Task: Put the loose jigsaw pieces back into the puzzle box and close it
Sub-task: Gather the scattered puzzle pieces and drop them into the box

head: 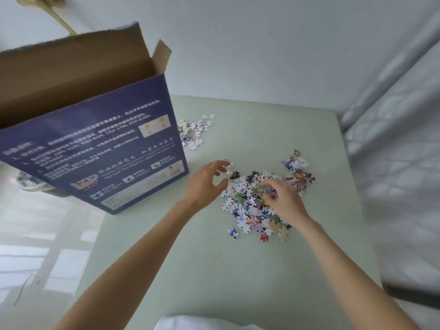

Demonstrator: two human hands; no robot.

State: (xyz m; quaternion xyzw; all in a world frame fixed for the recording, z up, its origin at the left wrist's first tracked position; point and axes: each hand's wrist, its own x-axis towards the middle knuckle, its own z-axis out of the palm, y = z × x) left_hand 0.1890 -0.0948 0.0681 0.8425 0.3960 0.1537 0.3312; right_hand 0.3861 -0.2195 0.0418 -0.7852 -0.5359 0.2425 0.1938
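Table (238, 270), pale green. Puzzle box (95, 144) stands on its left side, top flaps open, interior not visible. Main heap of loose pieces (252, 201) and a smaller scatter (195, 132) remain out. Right hand (283, 201) pinches pieces in the heap; left hand (204, 184) spread at its edge. Judged early.

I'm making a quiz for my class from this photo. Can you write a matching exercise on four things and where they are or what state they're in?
Things:
1. puzzle box
2. big pile of pieces
3. small pile of pieces
4. right hand

States:
A. beside the box's far corner
B. standing upright, top flaps open
C. fingers curled into the pieces
D. spread between the two hands

Pairs: 1-B, 2-D, 3-A, 4-C
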